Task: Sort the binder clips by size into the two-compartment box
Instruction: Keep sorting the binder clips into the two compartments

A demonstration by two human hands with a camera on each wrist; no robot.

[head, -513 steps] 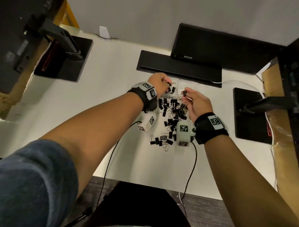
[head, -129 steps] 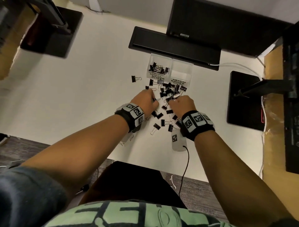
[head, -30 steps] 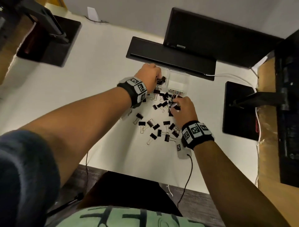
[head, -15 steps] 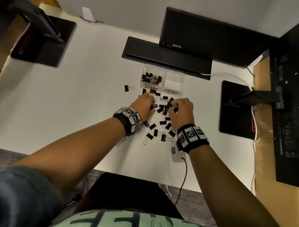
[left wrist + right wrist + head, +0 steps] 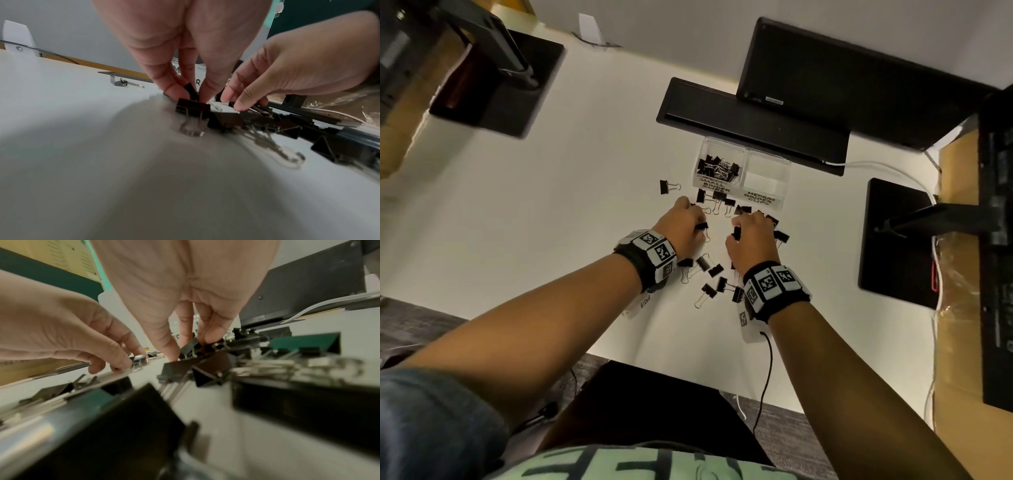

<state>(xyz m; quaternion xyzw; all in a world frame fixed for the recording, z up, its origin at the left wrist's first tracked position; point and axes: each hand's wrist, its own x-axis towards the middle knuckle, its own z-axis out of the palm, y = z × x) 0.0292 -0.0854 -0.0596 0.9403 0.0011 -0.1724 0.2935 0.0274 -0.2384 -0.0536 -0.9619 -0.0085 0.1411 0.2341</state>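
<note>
A clear two-compartment box (image 5: 784, 186) stands near the far side of the white desk. Its left compartment (image 5: 717, 168), labelled small, holds several black clips; the right one (image 5: 767, 176), labelled medium, looks empty. Black binder clips (image 5: 710, 270) lie scattered in front of the box. My left hand (image 5: 697, 222) reaches down into the pile and pinches a small black clip (image 5: 191, 92) between thumb and fingers. My right hand (image 5: 743, 228) is beside it, fingertips pinching another black clip (image 5: 190, 345). One clip (image 5: 664, 187) lies apart, left of the box.
A black monitor base (image 5: 750, 125) sits right behind the box, with a white cable (image 5: 876, 168) running right. Black stand plates lie at the far left (image 5: 496, 85) and right (image 5: 893, 240). A wire (image 5: 767, 370) hangs from my right wrist over the desk's near edge.
My left hand has come back from the small compartment to the pile and taken hold of a clip. The right hand has stayed in the pile, shifting slightly.
</note>
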